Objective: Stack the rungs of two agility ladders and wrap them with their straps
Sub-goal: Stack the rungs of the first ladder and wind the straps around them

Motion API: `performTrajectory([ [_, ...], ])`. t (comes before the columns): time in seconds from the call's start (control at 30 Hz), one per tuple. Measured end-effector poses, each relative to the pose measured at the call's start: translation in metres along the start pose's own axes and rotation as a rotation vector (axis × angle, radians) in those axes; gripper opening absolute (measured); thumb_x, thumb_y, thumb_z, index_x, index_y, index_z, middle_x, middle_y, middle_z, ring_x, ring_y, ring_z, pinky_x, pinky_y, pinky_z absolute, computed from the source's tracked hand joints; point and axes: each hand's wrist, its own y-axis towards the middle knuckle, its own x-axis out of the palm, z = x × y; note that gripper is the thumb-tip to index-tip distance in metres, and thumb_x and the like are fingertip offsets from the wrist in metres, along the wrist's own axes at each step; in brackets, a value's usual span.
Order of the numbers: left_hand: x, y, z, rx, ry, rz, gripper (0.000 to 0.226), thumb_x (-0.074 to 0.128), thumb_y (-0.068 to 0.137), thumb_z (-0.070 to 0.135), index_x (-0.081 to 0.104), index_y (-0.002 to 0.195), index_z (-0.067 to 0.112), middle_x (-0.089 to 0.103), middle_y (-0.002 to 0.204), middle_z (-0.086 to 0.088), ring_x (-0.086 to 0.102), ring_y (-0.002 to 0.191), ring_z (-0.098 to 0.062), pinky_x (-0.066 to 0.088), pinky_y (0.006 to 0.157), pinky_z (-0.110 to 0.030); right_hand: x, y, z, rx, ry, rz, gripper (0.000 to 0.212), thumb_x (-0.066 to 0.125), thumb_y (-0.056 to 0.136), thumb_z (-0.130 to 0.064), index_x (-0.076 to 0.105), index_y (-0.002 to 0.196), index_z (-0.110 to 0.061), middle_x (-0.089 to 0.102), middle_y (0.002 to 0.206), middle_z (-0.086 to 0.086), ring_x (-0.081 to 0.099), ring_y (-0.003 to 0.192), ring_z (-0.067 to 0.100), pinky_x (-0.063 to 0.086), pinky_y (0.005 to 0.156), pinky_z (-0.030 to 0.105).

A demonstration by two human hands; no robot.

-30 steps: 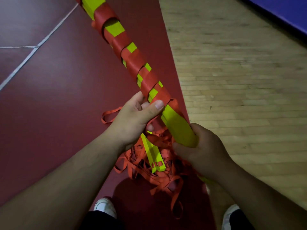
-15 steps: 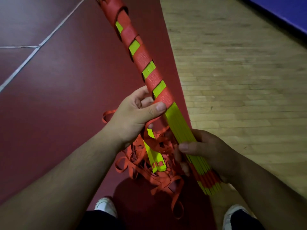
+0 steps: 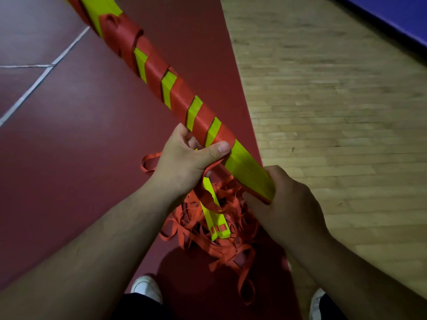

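Note:
A long bundle of stacked yellow rungs (image 3: pixel 248 168) runs diagonally from the top left down to my hands. Orange strap (image 3: pixel 180 100) is wound in a spiral around most of its length. My left hand (image 3: pixel 184 160) grips the bundle where the winding ends, thumb pressing the strap against the rungs. My right hand (image 3: pixel 286 204) is curled round the bare near end of the bundle. Below my hands, a second stack of yellow rungs (image 3: pixel 216 222) lies on the floor in a tangled heap of loose orange strap (image 3: pixel 217 245).
I stand on a dark red floor (image 3: pixel 69 146) with white lines (image 3: pixel 30 93); light wooden boards (image 3: pixel 335 100) lie to the right, a blue surface (image 3: pixel 397 12) at the far top right. My white shoes (image 3: pixel 145 287) are at the bottom edge.
The bundle has turned in my hands and the strap winding has advanced toward my left thumb. My right hand has regripped, covering the near end that stuck out before.

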Motion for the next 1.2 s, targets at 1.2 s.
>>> performTrajectory([
  [1.2, -0.01, -0.003, -0.009, -0.095, 0.085, -0.171, 0.024, 0.066, 0.092, 0.028, 0.069, 0.087, 0.005, 0.068, 0.072, -0.02, 0.065, 0.064, -0.038, 0.057, 0.069, -0.044, -0.004, 0.004, -0.004, 0.079, 0.226, -0.408, 0.066, 0.069, 0.06, -0.068, 0.05, 0.118, -0.043, 0.067, 0.102, -0.013, 0.067, 0.093, 0.011, 0.057, 0.082, 0.043],
])
